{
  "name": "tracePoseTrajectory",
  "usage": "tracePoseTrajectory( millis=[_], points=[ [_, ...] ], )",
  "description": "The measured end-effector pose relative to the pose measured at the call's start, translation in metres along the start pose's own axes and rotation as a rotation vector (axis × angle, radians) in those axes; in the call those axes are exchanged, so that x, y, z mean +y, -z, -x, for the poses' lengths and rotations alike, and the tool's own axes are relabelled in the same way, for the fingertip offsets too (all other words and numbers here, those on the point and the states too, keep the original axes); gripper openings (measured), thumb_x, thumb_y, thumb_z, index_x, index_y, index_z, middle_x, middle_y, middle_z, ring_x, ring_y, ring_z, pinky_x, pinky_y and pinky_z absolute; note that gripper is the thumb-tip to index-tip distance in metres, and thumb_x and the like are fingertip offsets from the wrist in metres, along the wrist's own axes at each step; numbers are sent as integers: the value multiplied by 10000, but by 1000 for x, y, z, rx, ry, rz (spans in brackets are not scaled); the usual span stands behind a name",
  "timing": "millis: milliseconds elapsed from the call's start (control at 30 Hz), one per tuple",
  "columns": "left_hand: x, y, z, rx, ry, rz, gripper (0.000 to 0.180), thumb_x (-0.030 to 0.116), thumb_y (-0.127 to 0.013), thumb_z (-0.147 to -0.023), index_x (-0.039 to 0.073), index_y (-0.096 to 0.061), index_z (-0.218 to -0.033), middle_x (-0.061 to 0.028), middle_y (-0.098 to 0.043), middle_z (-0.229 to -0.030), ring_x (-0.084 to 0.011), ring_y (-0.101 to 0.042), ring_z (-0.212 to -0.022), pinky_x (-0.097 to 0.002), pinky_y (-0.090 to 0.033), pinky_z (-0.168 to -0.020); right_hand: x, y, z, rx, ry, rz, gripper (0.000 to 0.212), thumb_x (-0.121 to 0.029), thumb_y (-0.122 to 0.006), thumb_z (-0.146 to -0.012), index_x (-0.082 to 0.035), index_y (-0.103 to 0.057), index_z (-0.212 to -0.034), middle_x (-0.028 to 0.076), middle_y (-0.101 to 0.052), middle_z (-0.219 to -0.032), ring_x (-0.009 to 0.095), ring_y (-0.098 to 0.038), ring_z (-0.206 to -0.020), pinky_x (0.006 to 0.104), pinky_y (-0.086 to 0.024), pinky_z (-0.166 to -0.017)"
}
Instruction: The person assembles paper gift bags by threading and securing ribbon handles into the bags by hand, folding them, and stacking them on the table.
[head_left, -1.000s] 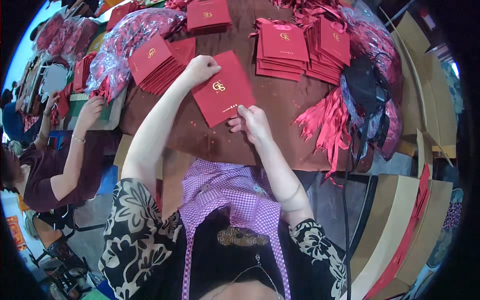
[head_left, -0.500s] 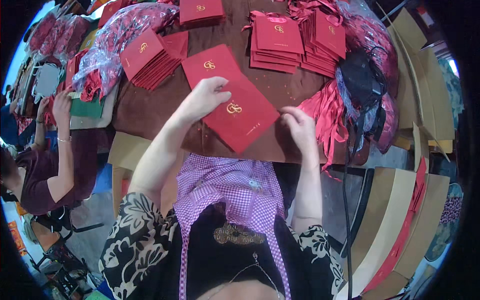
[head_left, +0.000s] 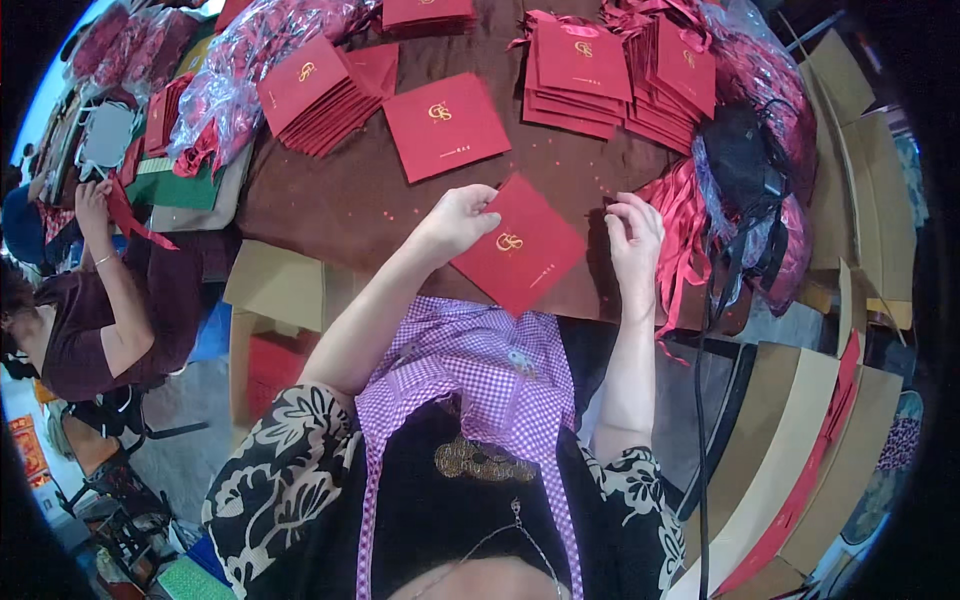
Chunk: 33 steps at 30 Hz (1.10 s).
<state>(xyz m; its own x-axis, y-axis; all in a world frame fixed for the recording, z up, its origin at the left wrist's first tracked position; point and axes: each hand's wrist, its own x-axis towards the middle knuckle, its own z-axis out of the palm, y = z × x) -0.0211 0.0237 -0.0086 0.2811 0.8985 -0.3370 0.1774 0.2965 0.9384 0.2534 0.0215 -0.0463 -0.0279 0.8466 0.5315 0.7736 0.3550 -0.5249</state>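
Note:
My left hand (head_left: 462, 222) pinches the upper left edge of a flat red paper bag (head_left: 530, 255) with gold lettering. The bag is tilted cornerwise at the near edge of the table. To its right, my right hand (head_left: 635, 240) is apart from the bag, with thumb and fingers bent and spaced; I see nothing in them. Another flat red bag (head_left: 445, 130) lies just beyond my left hand. Pink-red ribbons (head_left: 685, 220) hang in a loose bundle beside my right hand.
Stacks of red bags stand at the far left (head_left: 318, 95) and far right (head_left: 575, 75). A black bag (head_left: 740, 155) rests by the ribbons, with a dark cord hanging down. Open cardboard boxes (head_left: 745, 440) stand at the right. At the left, a co-worker (head_left: 110, 300) handles red ribbon.
The bag in my left hand has moved right and off the other bag, which lies separately on the table. My right hand has left the bag's corner and moved right.

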Motion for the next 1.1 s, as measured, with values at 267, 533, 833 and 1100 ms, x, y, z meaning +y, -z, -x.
tracePoseTrajectory(
  millis=[267,533,833,1100],
  points=[
    [-20,-9,-11,25,-27,-39,327,15,-593,-861,-72,-538,-1171,-110,-623,-1090,-146,-581,-1005,-283,-471,-886,-51,-3,-2,-41,-14,-277,110,7,-650,-773,-29,-649,-876,69,-653,-917,208,-588,-916,315,-438,-832],
    [-12,-23,-3,65,-86,-65,413,26,-617,-846,-75,-506,-1231,-187,-595,-1188,-232,-561,-1131,-326,-444,-974,-91,-32,10,-110,-67,-334,87,-62,-648,-779,-45,-611,-856,91,-611,-869,274,-575,-822,381,-420,-749],
    [-14,-31,2,154,-205,-158,372,25,-619,-835,-61,-546,-1190,-199,-628,-1137,-256,-588,-1112,-328,-476,-934,-95,-27,8,-102,-75,-253,102,-99,-669,-773,-50,-583,-800,88,-618,-780,281,-583,-756,388,-409,-718],
    [-1,-37,14,184,-222,-259,361,32,-614,-831,-59,-557,-1176,-205,-634,-1121,-260,-605,-1087,-334,-488,-919,-96,-21,8,-114,-7,-155,108,-102,-655,-778,-45,-563,-786,101,-614,-781,282,-586,-771,399,-401,-728]
  ],
)
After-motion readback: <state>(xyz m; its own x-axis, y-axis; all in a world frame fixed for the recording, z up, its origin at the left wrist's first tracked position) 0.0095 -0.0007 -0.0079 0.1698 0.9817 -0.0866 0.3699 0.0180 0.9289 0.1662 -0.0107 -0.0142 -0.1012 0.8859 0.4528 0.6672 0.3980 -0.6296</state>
